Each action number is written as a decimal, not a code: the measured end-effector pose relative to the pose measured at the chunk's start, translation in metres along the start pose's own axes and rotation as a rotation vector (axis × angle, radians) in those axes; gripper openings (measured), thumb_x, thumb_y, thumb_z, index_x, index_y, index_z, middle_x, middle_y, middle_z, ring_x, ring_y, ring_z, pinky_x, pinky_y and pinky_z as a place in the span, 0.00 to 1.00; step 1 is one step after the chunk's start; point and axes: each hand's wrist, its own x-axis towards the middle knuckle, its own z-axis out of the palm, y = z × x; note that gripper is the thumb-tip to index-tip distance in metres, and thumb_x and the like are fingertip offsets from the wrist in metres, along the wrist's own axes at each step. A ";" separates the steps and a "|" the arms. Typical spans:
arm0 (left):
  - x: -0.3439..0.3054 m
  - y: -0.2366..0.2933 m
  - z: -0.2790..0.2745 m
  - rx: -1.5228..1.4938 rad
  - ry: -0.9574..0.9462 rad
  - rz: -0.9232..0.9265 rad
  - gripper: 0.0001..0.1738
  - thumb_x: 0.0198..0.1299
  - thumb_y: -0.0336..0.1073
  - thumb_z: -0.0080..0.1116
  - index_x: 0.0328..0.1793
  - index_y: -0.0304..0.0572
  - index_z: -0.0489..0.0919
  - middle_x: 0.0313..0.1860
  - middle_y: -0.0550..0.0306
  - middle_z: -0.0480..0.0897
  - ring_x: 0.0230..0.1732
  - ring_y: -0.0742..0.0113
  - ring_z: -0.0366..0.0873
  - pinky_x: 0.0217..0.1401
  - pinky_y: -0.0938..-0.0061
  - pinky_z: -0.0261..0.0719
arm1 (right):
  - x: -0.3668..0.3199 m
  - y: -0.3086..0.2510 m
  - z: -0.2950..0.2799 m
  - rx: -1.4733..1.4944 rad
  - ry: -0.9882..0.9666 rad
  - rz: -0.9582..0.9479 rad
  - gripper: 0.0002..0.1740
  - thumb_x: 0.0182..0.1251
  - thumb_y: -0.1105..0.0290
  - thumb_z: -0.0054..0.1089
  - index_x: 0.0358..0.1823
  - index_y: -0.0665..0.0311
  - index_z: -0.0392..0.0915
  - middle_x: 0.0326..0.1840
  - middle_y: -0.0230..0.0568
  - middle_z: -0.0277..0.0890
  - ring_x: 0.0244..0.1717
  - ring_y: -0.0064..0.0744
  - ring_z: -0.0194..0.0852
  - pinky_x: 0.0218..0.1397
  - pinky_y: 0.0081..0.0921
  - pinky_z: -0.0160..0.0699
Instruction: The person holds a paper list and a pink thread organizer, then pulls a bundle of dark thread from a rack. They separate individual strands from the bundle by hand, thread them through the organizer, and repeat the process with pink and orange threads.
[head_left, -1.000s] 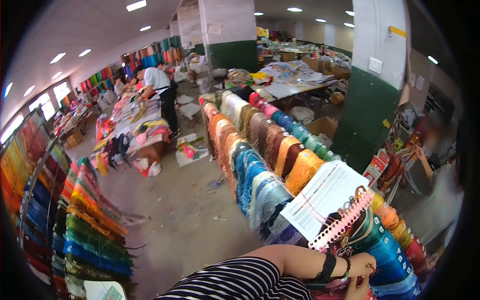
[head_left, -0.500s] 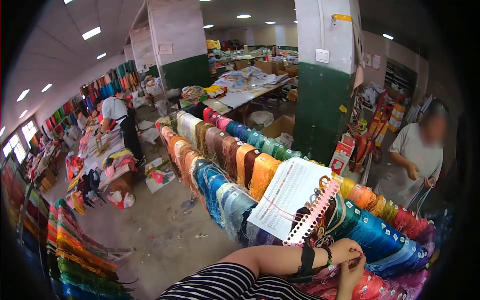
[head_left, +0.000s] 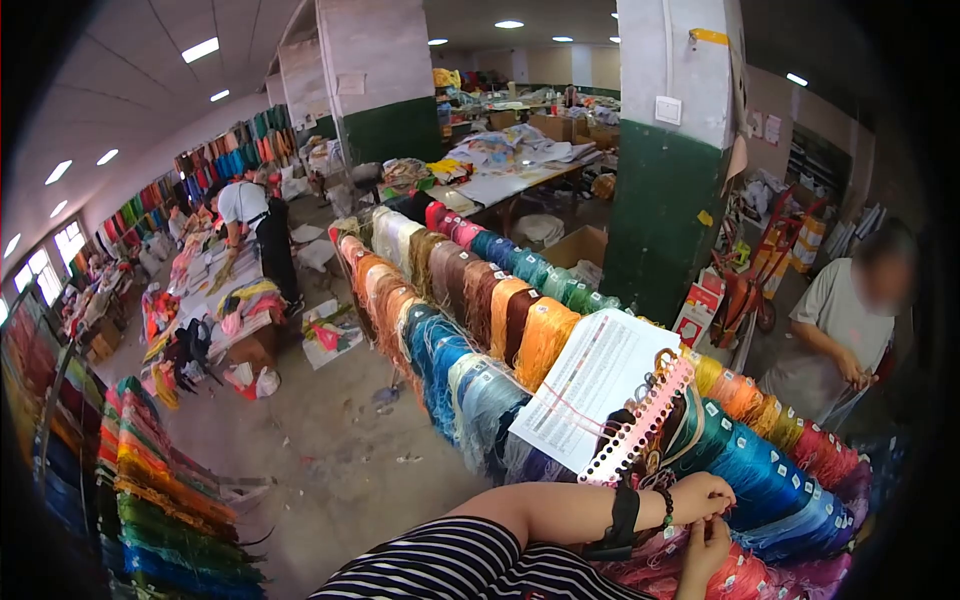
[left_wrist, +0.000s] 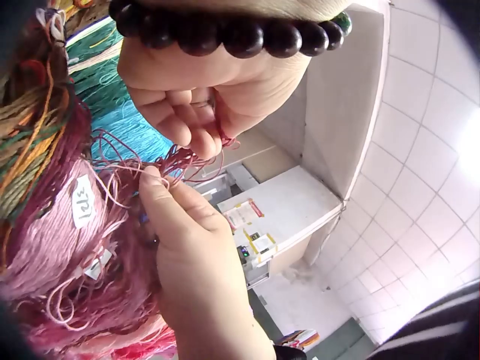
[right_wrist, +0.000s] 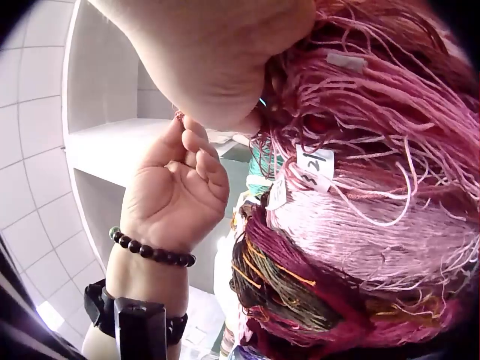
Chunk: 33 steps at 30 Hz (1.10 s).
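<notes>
Loose pink-red strands [left_wrist: 174,159] are drawn out of a pink skein [right_wrist: 360,217] at the near end of the rack and sit between the two hands, just beside the skein's face. Left hand [left_wrist: 217,82]: fingers curled, thumb and forefinger pinching a red strand at their tips. Right hand [left_wrist: 187,247]: just below the left and nearly touching it, thumb and forefinger closed on the same bunch of strands; its other fingers cannot be made out. The left wrist carries a dark bead bracelet [left_wrist: 225,30] and a black strap [head_left: 622,518]. A small white paper tag [left_wrist: 84,202] with handwritten figures hangs on the skein; the figures are not legible. In the head view the skein is one of a long row of coloured skeins [head_left: 470,300] running away from the hands. A printed sheet [head_left: 598,385] lies on the row, with a pink punched card [head_left: 640,420] along its near edge. A green-and-white pillar [head_left: 665,190] stands behind the rack, and a person in a pale shirt [head_left: 840,325] stands to its right.
</notes>
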 end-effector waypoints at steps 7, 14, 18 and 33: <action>-0.004 0.006 0.000 -0.003 -0.007 -0.007 0.11 0.64 0.31 0.54 0.47 0.33 0.81 0.32 0.55 0.84 0.29 0.73 0.79 0.33 0.77 0.79 | 0.001 0.001 -0.002 -0.070 -0.006 -0.092 0.11 0.64 0.69 0.59 0.37 0.72 0.79 0.29 0.50 0.76 0.30 0.44 0.72 0.38 0.33 0.70; 0.002 -0.011 0.002 0.064 0.062 0.055 0.11 0.60 0.29 0.56 0.48 0.33 0.81 0.37 0.52 0.85 0.36 0.68 0.82 0.39 0.73 0.80 | -0.002 0.000 -0.004 -0.083 0.015 -0.047 0.10 0.64 0.70 0.57 0.37 0.72 0.80 0.30 0.51 0.78 0.33 0.45 0.75 0.40 0.35 0.72; 0.004 -0.012 0.002 0.103 0.067 0.073 0.12 0.59 0.29 0.58 0.49 0.33 0.81 0.42 0.50 0.85 0.43 0.65 0.83 0.45 0.71 0.80 | 0.001 0.003 -0.005 0.001 -0.031 -0.017 0.10 0.65 0.69 0.57 0.35 0.70 0.80 0.32 0.49 0.78 0.36 0.46 0.75 0.43 0.37 0.70; 0.011 -0.006 -0.013 0.127 0.039 -0.191 0.11 0.65 0.28 0.52 0.51 0.36 0.81 0.41 0.55 0.84 0.34 0.73 0.82 0.36 0.81 0.78 | 0.012 -0.003 -0.039 0.796 -0.209 0.483 0.13 0.72 0.70 0.50 0.49 0.73 0.77 0.42 0.42 0.81 0.45 0.27 0.78 0.50 0.22 0.75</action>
